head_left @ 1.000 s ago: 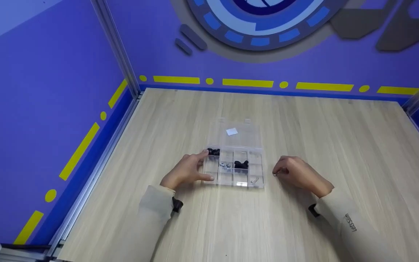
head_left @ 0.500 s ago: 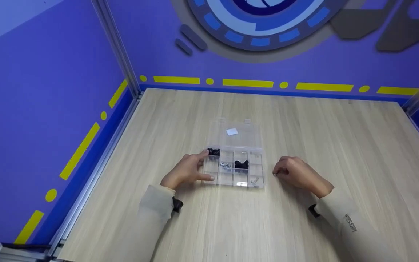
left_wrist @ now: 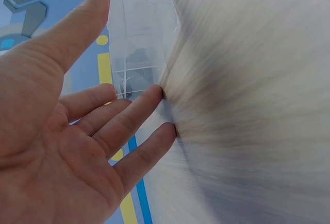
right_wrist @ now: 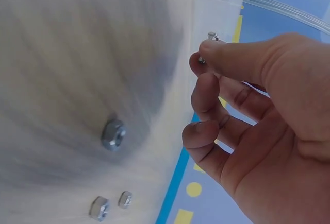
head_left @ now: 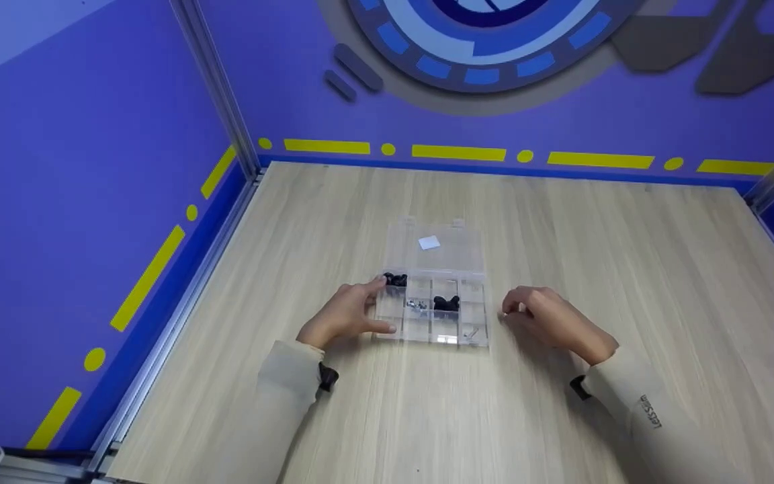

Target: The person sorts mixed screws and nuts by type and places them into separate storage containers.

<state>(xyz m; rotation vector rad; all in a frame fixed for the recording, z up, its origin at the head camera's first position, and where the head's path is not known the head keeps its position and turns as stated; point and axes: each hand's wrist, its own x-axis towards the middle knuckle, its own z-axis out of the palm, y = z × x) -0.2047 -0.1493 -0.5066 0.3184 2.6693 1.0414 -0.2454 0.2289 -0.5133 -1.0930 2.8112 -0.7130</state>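
Note:
A clear plastic compartment box (head_left: 418, 329) lies with its lid open on the table. My left hand (head_left: 343, 314) rests along the box's left side, fingers straight, index finger at the back-left compartment and thumb near the front corner. In the left wrist view the fingers (left_wrist: 136, 121) reach along the box's edge. To the right of the box, my right hand (head_left: 548, 319) pinches a small silver metal piece (right_wrist: 213, 36) between thumb and index finger; its kind is mostly hidden. Beside that hand lie several hex nuts (right_wrist: 113, 135), which the hand conceals in the head view.
Black pieces (head_left: 446, 304) sit in a middle compartment, others (head_left: 396, 279) at the back left. Small silver pieces (head_left: 416, 304) lie in another compartment, and a thin silver piece (head_left: 471, 333) at front right. A white label (head_left: 429, 243) is on the lid (head_left: 451, 259).
My right hand has shifted slightly up and left, with its fingertips closer to the box. My left hand and the box stay where they were.

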